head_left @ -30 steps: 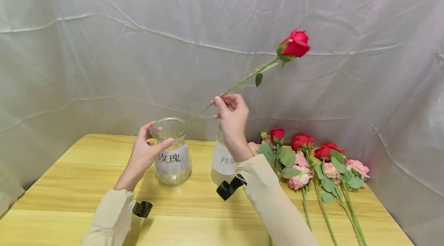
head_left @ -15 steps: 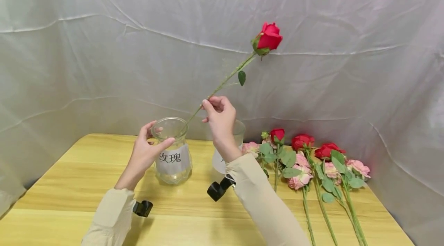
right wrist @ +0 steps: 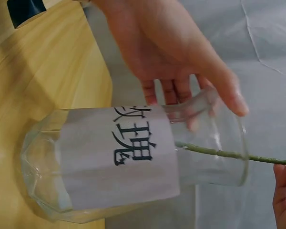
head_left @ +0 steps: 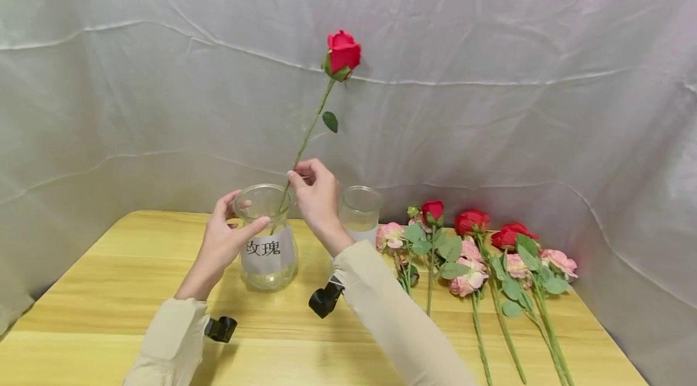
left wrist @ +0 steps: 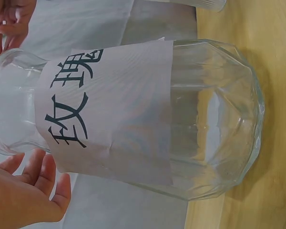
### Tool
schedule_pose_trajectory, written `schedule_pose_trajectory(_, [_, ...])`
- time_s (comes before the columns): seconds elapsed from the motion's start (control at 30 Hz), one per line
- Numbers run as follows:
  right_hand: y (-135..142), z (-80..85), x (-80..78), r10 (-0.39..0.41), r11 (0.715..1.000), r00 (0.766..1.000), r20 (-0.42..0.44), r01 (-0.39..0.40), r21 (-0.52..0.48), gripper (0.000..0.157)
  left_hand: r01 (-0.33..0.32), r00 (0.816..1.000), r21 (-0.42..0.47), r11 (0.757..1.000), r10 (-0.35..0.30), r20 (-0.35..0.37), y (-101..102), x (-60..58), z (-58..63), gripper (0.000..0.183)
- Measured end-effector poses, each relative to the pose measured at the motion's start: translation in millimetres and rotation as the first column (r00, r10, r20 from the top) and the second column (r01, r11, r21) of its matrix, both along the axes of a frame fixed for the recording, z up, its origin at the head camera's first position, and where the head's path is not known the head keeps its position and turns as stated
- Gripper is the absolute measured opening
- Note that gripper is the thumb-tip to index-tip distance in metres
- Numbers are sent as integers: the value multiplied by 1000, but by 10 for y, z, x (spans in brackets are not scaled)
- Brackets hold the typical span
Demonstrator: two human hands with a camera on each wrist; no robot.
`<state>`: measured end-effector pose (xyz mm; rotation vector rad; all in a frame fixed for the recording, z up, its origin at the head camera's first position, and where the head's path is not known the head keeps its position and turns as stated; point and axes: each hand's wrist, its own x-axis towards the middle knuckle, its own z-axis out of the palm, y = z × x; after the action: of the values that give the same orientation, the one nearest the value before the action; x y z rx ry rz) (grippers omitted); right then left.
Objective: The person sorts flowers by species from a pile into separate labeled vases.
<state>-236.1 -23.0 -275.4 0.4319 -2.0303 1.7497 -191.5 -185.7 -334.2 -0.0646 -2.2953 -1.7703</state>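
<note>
My left hand (head_left: 222,241) holds the neck of a clear glass vase (head_left: 268,277), which stands upright on the table and bears a white paper label with black characters. In the right wrist view, the thumb lies at the vase's rim and the fingers reach round behind the neck. Just right of the rim, my right hand (head_left: 317,197) pinches the stem of a single red rose (head_left: 343,53) between thumb and fingertips. The bloom leans slightly right above the hand. Through the glass, the stem's lower part (right wrist: 214,151) shows inside the vase neck; the label hides its end.
Behind my right forearm stands a second labelled glass vase (head_left: 362,207). On the table's right lie several red roses (head_left: 472,222) and pink flowers (head_left: 469,280) with long stems. A grey cloth (head_left: 163,101) hangs behind the wooden table (head_left: 109,289).
My right hand has moved left and slightly down with the rose. The stem has swung more upright and its lower end has gone into the vase. My left hand stays on the neck.
</note>
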Motion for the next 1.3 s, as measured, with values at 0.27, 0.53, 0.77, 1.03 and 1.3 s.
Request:
schedule_pose_trajectory(0.27, [-73,-61,2,33,996,999,24,-35,76,10,-2,1000,0,1000,2,6,11,-5,-10,88])
schedule_pose_trajectory(0.53, [-114,-107,-36,12,986,998,62,-22,163,13,-10,1000,10,1000,10,3,23,1,-5,88])
schedule_pose_trajectory(0.77, [-123,-111,-85,16,977,995,96,-36,208,15,-4,1000,19,1000,4,0,21,-2,4,88])
schedule_pose_trajectory(1.03, [-134,-144,-82,42,965,989,139,-77,251,19,1,1000,30,1000,-1,0,12,3,0,88])
schedule_pose_trajectory(1.3, [-130,-230,-42,55,945,988,148,-99,311,22,4,1000,43,999,-4,-7,20,24,3,86])
